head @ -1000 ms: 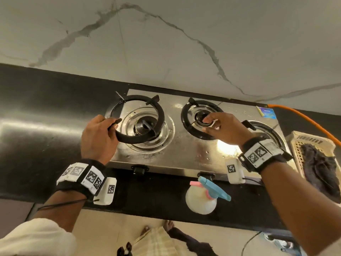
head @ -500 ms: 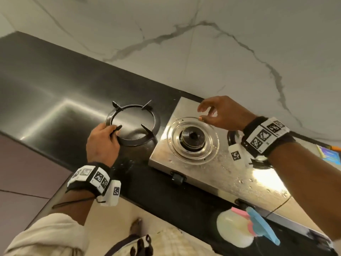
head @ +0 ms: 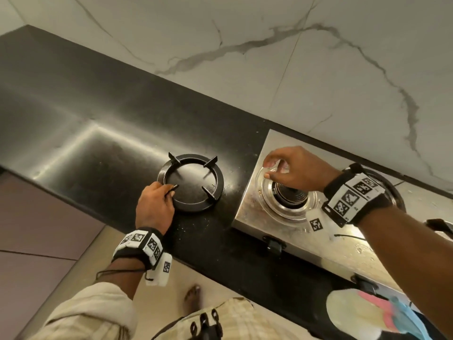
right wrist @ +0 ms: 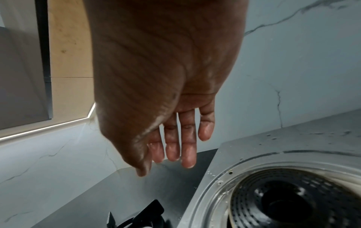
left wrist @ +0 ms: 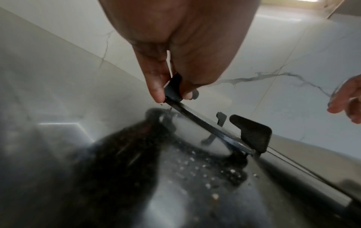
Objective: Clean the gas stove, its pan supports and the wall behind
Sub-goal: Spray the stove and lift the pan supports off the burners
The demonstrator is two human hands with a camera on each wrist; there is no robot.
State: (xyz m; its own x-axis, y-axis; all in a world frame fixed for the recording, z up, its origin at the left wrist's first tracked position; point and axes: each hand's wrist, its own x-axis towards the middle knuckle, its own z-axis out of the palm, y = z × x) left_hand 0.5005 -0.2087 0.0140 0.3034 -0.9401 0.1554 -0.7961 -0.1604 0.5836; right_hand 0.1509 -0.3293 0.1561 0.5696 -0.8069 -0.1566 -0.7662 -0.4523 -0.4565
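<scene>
While the left hand (head: 155,207) pinches 1 prong of the black pan support (head: 190,183), which lies on the dark tabletop (head: 81,133) just beside the stove (head: 277,229), its fingertips stay hidden. The right hand (head: 297,170) hovers with loose, empty fingers over the bare burner (head: 290,193). A spray bottle (head: 360,317) is cut off at the frame's lower edge. No writing is readable.

Black pan support (head: 190,182) flat on counter, beside steel stove (head: 250,204)
</scene>
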